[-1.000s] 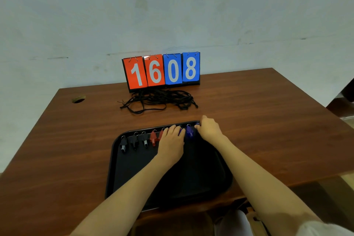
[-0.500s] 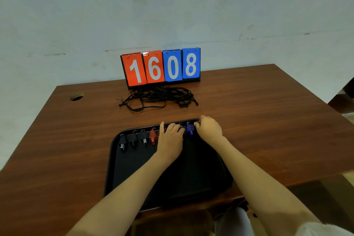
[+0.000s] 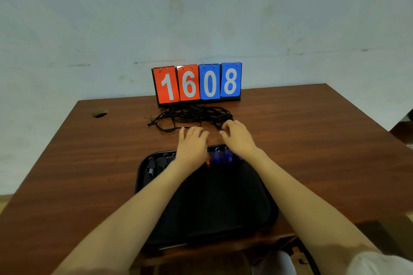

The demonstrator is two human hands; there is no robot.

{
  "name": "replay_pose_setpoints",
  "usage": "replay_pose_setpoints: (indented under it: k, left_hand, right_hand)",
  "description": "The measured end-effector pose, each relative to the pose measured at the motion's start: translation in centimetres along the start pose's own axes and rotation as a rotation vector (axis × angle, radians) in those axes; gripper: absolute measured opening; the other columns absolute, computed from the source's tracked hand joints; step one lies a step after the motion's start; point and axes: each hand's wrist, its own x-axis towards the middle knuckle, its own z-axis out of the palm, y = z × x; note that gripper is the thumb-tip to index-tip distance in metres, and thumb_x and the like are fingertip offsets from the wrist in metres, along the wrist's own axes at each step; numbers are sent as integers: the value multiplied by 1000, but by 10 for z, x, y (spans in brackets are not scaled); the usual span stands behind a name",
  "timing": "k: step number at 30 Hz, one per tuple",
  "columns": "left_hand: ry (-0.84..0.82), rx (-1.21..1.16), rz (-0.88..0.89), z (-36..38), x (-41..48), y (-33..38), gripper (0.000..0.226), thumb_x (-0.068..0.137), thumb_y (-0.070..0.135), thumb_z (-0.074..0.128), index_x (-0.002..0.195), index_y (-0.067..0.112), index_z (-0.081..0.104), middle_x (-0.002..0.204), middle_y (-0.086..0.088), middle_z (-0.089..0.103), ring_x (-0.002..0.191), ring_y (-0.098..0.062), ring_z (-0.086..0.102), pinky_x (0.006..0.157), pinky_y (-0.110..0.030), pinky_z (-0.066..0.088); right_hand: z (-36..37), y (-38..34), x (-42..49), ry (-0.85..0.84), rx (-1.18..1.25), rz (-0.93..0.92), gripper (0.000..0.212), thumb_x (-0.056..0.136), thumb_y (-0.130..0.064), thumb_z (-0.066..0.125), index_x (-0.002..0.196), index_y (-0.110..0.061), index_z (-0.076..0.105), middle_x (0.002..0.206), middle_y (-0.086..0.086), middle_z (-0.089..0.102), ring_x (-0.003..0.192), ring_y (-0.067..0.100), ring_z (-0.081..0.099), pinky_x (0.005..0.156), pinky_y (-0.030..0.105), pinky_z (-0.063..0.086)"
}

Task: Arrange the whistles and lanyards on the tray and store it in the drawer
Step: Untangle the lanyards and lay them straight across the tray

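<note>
A black tray (image 3: 207,212) lies at the near edge of the wooden table. Along its far rim sits a row of whistles: black ones (image 3: 151,168) at the left, a red one (image 3: 208,161) mostly behind my left wrist, blue ones (image 3: 218,156) at the right. A tangled heap of black lanyards (image 3: 192,115) lies beyond the tray. My left hand (image 3: 192,140) hovers past the tray's far rim, fingers spread, holding nothing. My right hand (image 3: 237,135) reaches with loosely bent fingers to the heap's right end, its fingertips at the cords.
A flip scoreboard (image 3: 197,83) reading 1608 stands behind the lanyards against the wall. A round cable hole (image 3: 100,114) sits at the table's far left corner. Bare wooden tabletop (image 3: 312,140) extends to both sides of the tray.
Both hands have left the row of whistles on the tray and moved forward toward the lanyard heap. The camera has tilted, so the table sits lower in view.
</note>
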Motion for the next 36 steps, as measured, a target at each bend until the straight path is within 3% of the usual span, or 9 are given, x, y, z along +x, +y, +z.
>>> replay_pose_setpoints:
  k: [8,15,19,22,27,29,32,34,36]
  left_hand:
    - [-239,-69,-237,-22,52,-85,39,93,21,49,132,13,49,138,-11,43,128,-32,38,103,-46,37]
    - [-256,-222,-286,10,89,-125,52,93,17,48,143,15,35,147,-11,32,134,-33,32,104,-47,39]
    - [-220,-376,-320,28,118,-129,62,93,19,53,148,18,24,153,-8,24,140,-31,25,110,-44,33]
    - [-297,-328,-273,49,123,-132,59,91,26,56,145,18,33,149,-8,32,137,-31,28,110,-45,33]
    - [-159,-278,-271,61,117,-130,25,92,27,56,112,13,57,122,-7,51,118,-28,41,96,-40,41]
    - [-173,-330,-280,55,118,-131,21,94,25,53,107,10,58,113,-9,58,112,-30,48,89,-40,44]
    - [-121,-519,-376,35,119,-129,26,98,25,46,111,10,62,110,-10,62,104,-30,57,85,-42,48]
    - [9,-506,-418,19,118,-128,30,98,26,45,118,10,62,117,-8,59,107,-28,55,88,-42,47]
    - [153,-481,-430,1,117,-128,32,98,27,46,119,11,63,121,-6,57,111,-27,52,90,-40,44]
  right_hand:
    - [18,-37,78,-191,-87,-123,35,96,-23,50,130,-13,50,129,10,51,123,28,44,102,39,41]
    - [51,-41,147,-246,-191,-138,38,99,-14,38,137,-14,45,139,10,45,126,29,39,103,45,41]
    - [71,-36,165,-287,-241,-75,53,95,-27,53,143,-17,34,139,10,43,128,30,40,102,45,42]
    - [85,-22,165,-282,-336,-59,49,93,-19,55,139,-12,38,134,13,45,124,31,43,98,43,46]
    - [79,-12,170,-231,-149,5,15,93,-16,54,107,-12,50,102,10,62,90,26,59,72,35,48]
    - [68,-17,171,-216,-8,6,7,95,-19,51,101,-16,55,98,6,63,88,24,60,76,36,51]
    - [45,-35,174,-107,60,-55,23,99,-20,44,111,-13,63,102,4,64,95,21,59,84,33,50]
    - [23,-52,176,-11,59,-119,29,100,-18,41,115,-10,65,106,7,66,98,22,61,86,30,48]
    - [-3,-70,175,86,80,-169,31,101,-15,39,117,-7,64,101,8,65,93,22,61,79,24,44]
